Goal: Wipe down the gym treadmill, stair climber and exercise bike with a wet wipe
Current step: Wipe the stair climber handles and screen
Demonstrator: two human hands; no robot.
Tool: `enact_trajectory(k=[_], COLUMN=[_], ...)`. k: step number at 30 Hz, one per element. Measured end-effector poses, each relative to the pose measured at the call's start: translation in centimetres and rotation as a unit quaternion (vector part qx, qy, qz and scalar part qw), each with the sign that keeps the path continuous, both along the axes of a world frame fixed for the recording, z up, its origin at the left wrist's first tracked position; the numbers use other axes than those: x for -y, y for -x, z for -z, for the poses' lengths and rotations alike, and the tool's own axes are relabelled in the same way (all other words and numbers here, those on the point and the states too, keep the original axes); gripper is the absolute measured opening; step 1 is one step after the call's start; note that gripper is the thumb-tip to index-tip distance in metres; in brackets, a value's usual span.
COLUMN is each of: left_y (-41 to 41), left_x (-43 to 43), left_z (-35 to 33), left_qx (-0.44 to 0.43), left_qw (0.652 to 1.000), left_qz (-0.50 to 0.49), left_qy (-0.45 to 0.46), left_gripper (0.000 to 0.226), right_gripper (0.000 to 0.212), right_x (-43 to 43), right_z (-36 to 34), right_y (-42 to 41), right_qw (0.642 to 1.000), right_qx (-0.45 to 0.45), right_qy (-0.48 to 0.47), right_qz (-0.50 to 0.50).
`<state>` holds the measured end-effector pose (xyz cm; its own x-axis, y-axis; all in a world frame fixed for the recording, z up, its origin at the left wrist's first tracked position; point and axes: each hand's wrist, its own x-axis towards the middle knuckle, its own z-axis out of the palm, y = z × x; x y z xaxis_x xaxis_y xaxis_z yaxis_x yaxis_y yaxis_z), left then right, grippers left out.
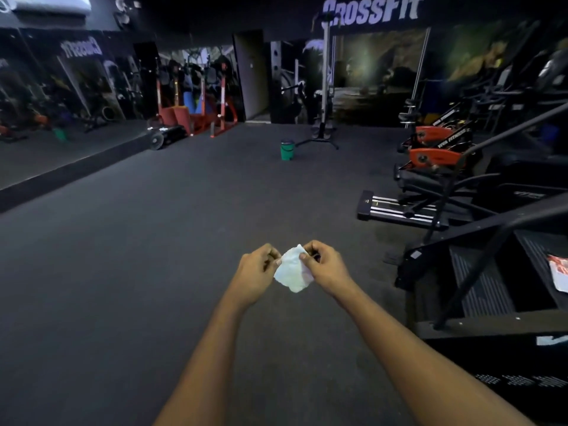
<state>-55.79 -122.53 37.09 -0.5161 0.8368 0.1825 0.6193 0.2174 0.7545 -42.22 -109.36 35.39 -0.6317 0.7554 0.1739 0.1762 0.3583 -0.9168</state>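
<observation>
Head view: we hold the wet wipe (293, 273) in mid-air over the floor (138, 272), left grip (257, 272) & right grip (326, 265) each pinching a top edge w/ curled fingers, prob. to spread it open before wiping. Stair climber (491, 281) sits just to our right, treadmill (396, 208) & exercise bike (435, 156) beyond, none touched yet.

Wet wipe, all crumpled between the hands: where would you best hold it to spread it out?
Probably by its top edge, pinched from either side. The wet wipe hangs limp and bunched, with the left hand and right hand pinching its upper corners, so pulling outward there should open it flat.
</observation>
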Motion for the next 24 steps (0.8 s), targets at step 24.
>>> enact_trajectory(k=[24], left_y=[33.8], left_x=[-60.8], left_z=[23.1], left_qx=[-0.089], left_qw=[0.984], left_qz=[0.156], left_qy=[-0.011], left_gripper=[0.018], right_gripper=[0.008], right_x=[-56.0], right_z=[23.9], right_y=[31.4], right_qw=[0.983], right_qx=[-0.007], right_qy=[-0.04], right_qz=[0.179])
